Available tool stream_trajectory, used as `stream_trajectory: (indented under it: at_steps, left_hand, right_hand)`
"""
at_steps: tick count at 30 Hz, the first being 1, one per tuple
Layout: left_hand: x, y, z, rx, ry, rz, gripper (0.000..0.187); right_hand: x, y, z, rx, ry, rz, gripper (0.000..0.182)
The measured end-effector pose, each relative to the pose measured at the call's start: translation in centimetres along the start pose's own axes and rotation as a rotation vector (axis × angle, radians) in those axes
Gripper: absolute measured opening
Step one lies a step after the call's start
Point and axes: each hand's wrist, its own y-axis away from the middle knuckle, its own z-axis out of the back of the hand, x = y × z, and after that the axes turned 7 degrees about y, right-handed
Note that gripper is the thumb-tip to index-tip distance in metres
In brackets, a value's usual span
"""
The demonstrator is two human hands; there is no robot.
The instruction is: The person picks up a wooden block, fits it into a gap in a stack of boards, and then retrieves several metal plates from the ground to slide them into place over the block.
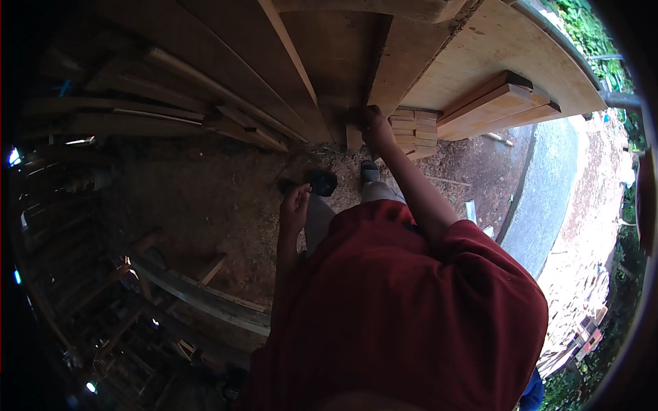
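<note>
My right hand (372,127) reaches forward to the timber, its fingers closed around the upper part of a light wooden board (354,138) that stands among larger planks. Dim light hides most of the fingertips. Just right of that hand lies a stack of cut wooden pieces (415,130), their ends facing me. My left hand (296,204) hangs low beside my leg, apart from the timber, its fingers curled together. Whether anything small is in them I cannot make out.
Wide wooden panels (343,55) rise in front of me. Thick planks (493,106) lie at the right, beyond the stack. Long boards (199,294) rest at the lower left. Sawdust and scraps cover the dirt floor (205,198). A grey paved strip (548,185) runs along the right.
</note>
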Motion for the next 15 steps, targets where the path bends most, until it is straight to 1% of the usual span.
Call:
stream_trajectory:
  at_steps: [1, 2, 4, 8, 10, 11, 13, 14, 15]
  left_hand:
    - [-0.3, -0.1, 0.2, -0.008, -0.014, 0.009, 0.030]
    - [-0.6, -0.4, 0.5, 0.003, -0.028, -0.004, 0.030]
    - [-0.5, 0.0, 0.8, 0.019, -0.018, 0.064, 0.029]
    - [0.3, -0.8, 1.9, 0.048, -0.152, 0.033, 0.027]
    - [0.3, -0.4, 2.0, -0.060, 0.033, -0.003, 0.024]
    - [0.2, -0.3, 2.1, -0.055, 0.027, 0.002, 0.024]
    - [-0.4, -0.7, 2.1, -0.152, 0.023, -0.006, 0.022]
    - [-0.5, -0.8, 2.2, -0.145, 0.016, -0.007, 0.022]
    - [-0.5, -0.8, 2.2, -0.136, 0.019, -0.001, 0.024]
  right_hand:
    - [0.8, -0.3, 0.7, 0.010, -0.043, -0.034, 0.048]
    - [0.2, -0.9, 0.5, -0.011, -0.048, -0.038, 0.048]
    - [-2.1, -0.4, -0.5, 0.098, -0.153, -0.089, 0.053]
    - [-2.9, 0.0, -1.6, 0.043, -0.117, -0.072, 0.052]
    - [-3.1, 1.0, -2.6, 0.009, -0.088, -0.116, 0.050]
    - [-3.0, 1.6, -3.2, 0.007, -0.091, -0.125, 0.050]
    - [-2.9, 2.2, -4.5, -0.216, 0.048, -0.172, 0.052]
    - [-2.2, 2.5, -4.7, -0.221, 0.046, -0.179, 0.052]
    - [-1.5, 2.9, -4.9, -0.259, -0.019, -0.269, 0.053]
